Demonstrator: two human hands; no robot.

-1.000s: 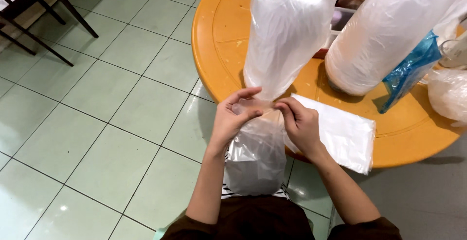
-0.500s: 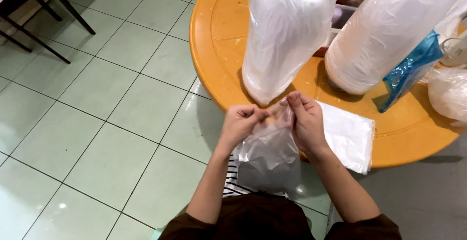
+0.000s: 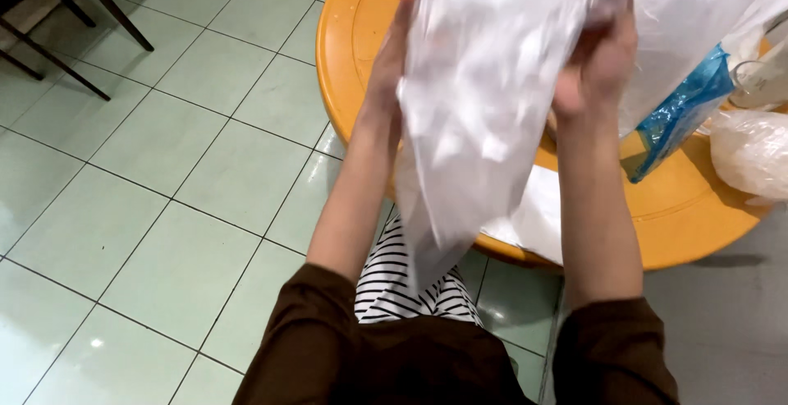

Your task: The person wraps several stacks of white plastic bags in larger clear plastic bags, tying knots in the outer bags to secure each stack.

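I hold a clear plastic bag (image 3: 476, 126) up in front of me with both hands, its mouth near the top edge of the view and its lower end hanging down toward my lap. My left hand (image 3: 392, 60) grips the bag's left upper edge. My right hand (image 3: 599, 60) grips its right upper edge. The bag is blurred and hides much of the round orange table (image 3: 353, 44) behind it. A flat stack of clear bags (image 3: 533, 216) lies on the table's near edge, below my right forearm.
A large inflated clear bag (image 3: 689, 27) stands on the table at the right, with a blue plastic bag (image 3: 677, 118) beside it and a white filled bag (image 3: 751, 155) at the far right. Dark chair legs (image 3: 74, 36) stand on the green tiled floor at upper left.
Both hands have risen from lap height to near the top of the view, lifting the clear bag up in front of the camera and spreading its mouth wider.
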